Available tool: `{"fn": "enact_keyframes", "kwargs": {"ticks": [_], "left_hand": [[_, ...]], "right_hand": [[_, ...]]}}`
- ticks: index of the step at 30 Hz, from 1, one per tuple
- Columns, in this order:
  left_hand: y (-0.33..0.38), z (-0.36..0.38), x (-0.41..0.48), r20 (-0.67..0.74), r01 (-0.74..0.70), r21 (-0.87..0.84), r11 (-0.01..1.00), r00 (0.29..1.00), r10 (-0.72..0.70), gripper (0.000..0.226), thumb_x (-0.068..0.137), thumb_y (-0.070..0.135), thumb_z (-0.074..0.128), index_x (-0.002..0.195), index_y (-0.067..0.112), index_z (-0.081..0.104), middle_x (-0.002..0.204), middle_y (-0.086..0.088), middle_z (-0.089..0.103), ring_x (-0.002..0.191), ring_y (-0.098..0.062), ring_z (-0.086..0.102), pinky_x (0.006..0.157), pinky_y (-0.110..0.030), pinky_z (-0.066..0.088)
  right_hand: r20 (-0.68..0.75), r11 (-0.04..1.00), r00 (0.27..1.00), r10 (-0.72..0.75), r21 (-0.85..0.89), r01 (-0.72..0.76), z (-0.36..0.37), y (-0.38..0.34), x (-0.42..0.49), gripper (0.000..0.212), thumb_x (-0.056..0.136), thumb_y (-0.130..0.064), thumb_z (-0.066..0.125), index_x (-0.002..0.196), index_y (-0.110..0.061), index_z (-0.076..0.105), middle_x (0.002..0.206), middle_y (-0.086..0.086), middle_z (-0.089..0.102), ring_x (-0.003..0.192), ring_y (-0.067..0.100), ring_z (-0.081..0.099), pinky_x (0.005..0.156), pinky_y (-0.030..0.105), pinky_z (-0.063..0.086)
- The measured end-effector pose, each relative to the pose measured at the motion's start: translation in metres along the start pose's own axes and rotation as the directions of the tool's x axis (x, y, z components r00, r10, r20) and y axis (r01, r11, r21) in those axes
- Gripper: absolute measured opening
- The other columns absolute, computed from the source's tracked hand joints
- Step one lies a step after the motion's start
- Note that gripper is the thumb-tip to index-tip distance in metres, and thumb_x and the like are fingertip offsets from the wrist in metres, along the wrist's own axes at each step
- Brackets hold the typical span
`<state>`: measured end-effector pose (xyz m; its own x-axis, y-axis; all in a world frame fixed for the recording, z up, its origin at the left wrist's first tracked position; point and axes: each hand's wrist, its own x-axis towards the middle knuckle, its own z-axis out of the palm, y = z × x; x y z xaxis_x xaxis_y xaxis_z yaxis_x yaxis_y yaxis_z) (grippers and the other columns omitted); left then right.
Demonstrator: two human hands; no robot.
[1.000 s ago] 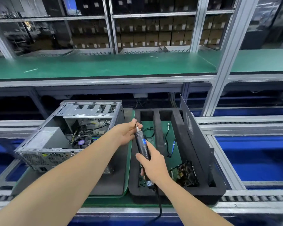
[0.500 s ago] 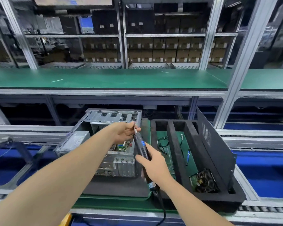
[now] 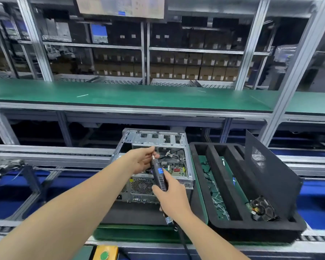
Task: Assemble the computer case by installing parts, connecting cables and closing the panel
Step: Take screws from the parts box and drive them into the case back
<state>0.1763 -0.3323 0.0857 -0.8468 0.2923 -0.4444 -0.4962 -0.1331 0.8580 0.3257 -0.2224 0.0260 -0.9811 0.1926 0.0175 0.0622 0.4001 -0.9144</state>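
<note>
An open silver computer case (image 3: 159,136) lies on its side on a green tray (image 3: 131,234), its rear panel toward me and its motherboard and cables exposed. In front of the case my right hand (image 3: 172,196) grips a black electric screwdriver (image 3: 159,174) with a blue display, tip pointing up. My left hand (image 3: 142,159) pinches the tip of the screwdriver with fingertips; whether a screw sits there is too small to tell. A black side panel (image 3: 268,177) stands upright in the black foam tray (image 3: 223,229) to the right of the case.
The foam tray holds a small fan part (image 3: 262,209), cables and cable ties in its slots. A green shelf (image 3: 131,96) runs across above the conveyor. A yellow box with a green button (image 3: 104,253) sits at the near edge. Metal posts (image 3: 293,72) stand at the right.
The view has swung up and left, so the case and trays now sit further right and lower. Both hands keep their hold on the screwdriver, raised slightly toward the case.
</note>
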Motion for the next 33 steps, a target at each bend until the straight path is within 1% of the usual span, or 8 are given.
{"fn": "enact_keyframes", "kwargs": {"ticks": [4,8,10,18,21,25,30,33], "left_hand": [[0.0,-0.016,-0.007,0.051,0.049,-0.1,0.994,0.998,-0.044,0.019,0.1,0.022,0.062,0.104,0.004,0.064,0.092,-0.006,0.073,0.082,-0.017,0.074,0.073,-0.035,0.056],[-0.007,-0.033,-0.008,0.117,0.065,-0.084,0.994,0.992,-0.055,0.02,0.104,0.02,0.053,0.096,0.005,0.064,0.086,-0.007,0.078,0.098,-0.02,0.072,0.1,-0.042,0.053],[-0.009,-0.04,-0.007,0.138,0.082,-0.075,0.994,0.988,-0.071,0.02,0.105,0.017,0.052,0.095,0.005,0.066,0.089,-0.008,0.078,0.102,-0.022,0.071,0.104,-0.043,0.05],[-0.012,-0.05,-0.002,0.132,0.093,0.053,0.994,0.986,-0.099,0.014,0.105,0.012,0.051,0.103,0.005,0.063,0.096,-0.01,0.075,0.059,-0.011,0.072,0.073,-0.032,0.053],[-0.015,-0.05,0.001,0.108,0.097,0.074,0.993,0.989,-0.104,0.011,0.102,0.01,0.054,0.1,0.005,0.064,0.085,-0.009,0.078,0.079,-0.019,0.075,0.084,-0.039,0.056],[-0.019,-0.044,0.0,0.053,0.082,0.151,0.985,0.994,-0.091,0.006,0.1,0.01,0.057,0.1,0.007,0.062,0.08,-0.005,0.077,0.078,-0.018,0.073,0.057,-0.031,0.052],[-0.027,-0.041,0.004,0.028,0.041,0.19,0.981,0.998,-0.047,0.013,0.099,0.012,0.06,0.11,0.005,0.061,0.093,-0.009,0.078,0.082,-0.02,0.075,0.063,-0.032,0.053],[-0.029,-0.043,0.004,0.052,0.059,0.187,0.981,0.996,-0.07,0.01,0.1,0.014,0.059,0.107,0.007,0.06,0.09,-0.007,0.079,0.082,-0.019,0.074,0.065,-0.032,0.052]], "right_hand": [[-0.006,0.997,1.0,0.025,0.072,-0.024,0.019,-0.012,-0.008,0.053,0.096,-0.032,0.068,0.146,-0.036,0.053,0.094,0.002,0.069,0.044,0.021,0.062,0.043,0.03,0.051],[-0.013,0.992,0.997,0.073,0.104,-0.071,0.029,-0.016,-0.013,0.049,0.095,-0.033,0.068,0.142,-0.034,0.056,0.088,0.004,0.072,0.046,0.027,0.065,0.046,0.034,0.054],[-0.007,0.99,0.996,0.09,0.108,-0.089,0.032,-0.016,-0.016,0.051,0.093,-0.034,0.068,0.143,-0.035,0.054,0.083,0.003,0.071,0.048,0.027,0.066,0.047,0.033,0.055],[0.007,0.987,0.994,0.113,0.117,-0.113,0.037,-0.01,-0.02,0.041,0.091,-0.034,0.07,0.131,-0.04,0.06,0.079,0.003,0.073,0.047,0.026,0.064,0.049,0.037,0.059],[-0.013,0.992,0.994,0.108,0.07,-0.106,0.038,-0.008,-0.02,0.05,0.091,-0.032,0.069,0.138,-0.042,0.056,0.086,0.004,0.073,0.046,0.025,0.065,0.047,0.034,0.057],[-0.055,0.997,0.996,0.076,-0.023,-0.078,0.041,-0.006,-0.023,0.057,0.093,-0.03,0.068,0.142,-0.052,0.048,0.091,0.004,0.072,0.044,0.016,0.063,0.044,0.027,0.054],[-0.092,0.988,0.993,0.076,-0.125,-0.087,0.04,0.0,-0.022,0.048,0.093,-0.033,0.067,0.138,-0.041,0.056,0.091,0.0,0.069,0.075,0.022,0.067,0.05,0.02,0.052],[-0.046,0.996,0.995,0.09,-0.01,-0.09,0.039,0.003,-0.023,0.041,0.091,-0.03,0.068,0.129,-0.044,0.059,0.086,0.009,0.071,0.049,0.022,0.065,0.045,0.027,0.052]]}}
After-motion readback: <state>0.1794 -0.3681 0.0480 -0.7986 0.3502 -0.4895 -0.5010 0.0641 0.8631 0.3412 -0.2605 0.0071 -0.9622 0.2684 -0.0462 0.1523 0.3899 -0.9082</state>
